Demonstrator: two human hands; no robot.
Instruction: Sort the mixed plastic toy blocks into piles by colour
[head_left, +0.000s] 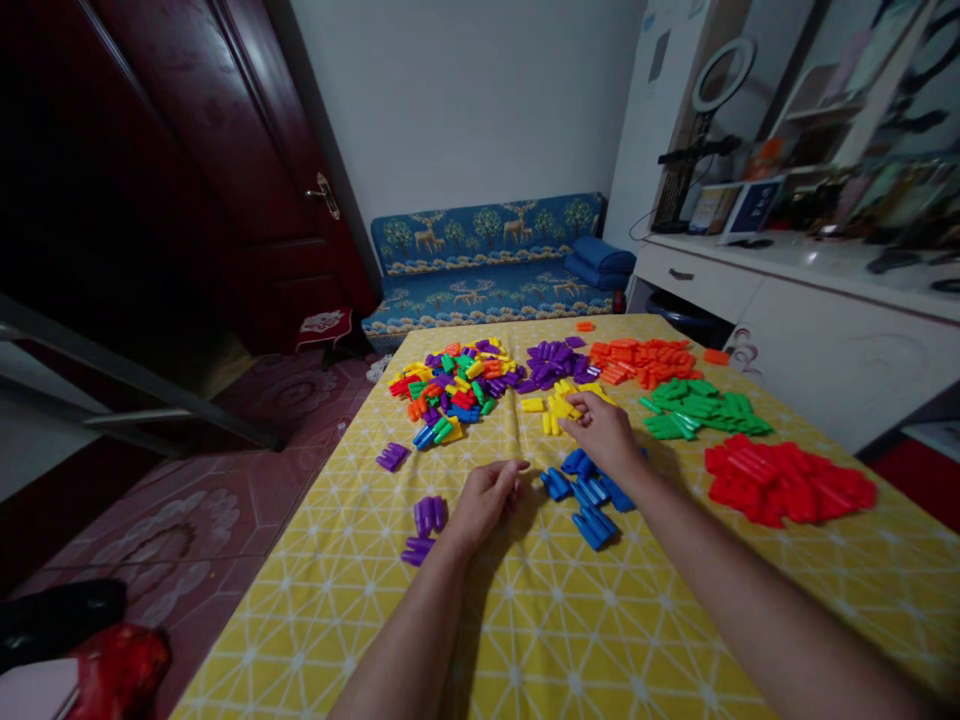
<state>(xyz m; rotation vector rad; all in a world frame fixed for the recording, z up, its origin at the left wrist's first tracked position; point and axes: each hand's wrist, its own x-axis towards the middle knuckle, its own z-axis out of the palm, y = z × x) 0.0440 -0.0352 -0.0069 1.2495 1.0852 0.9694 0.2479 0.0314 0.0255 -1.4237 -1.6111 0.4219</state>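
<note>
The person's right hand point(601, 432) reaches into a yellow pile point(552, 422) on the patterned tabletop point(525, 630), thumb and finger at a yellow piece point(565, 408); whether this grip is clamped, I cannot tell. The left hand point(484, 502) is between purple pieces point(429, 516) and blue pieces point(595, 526), fingers curled; whether they meet is hidden. The yellow piece looks like light, stiff, smooth plastic, probably slightly slippery yet sturdy, best pinched across its sides. The right hand covers part of the yellow pile; both forearms are cut off.
</note>
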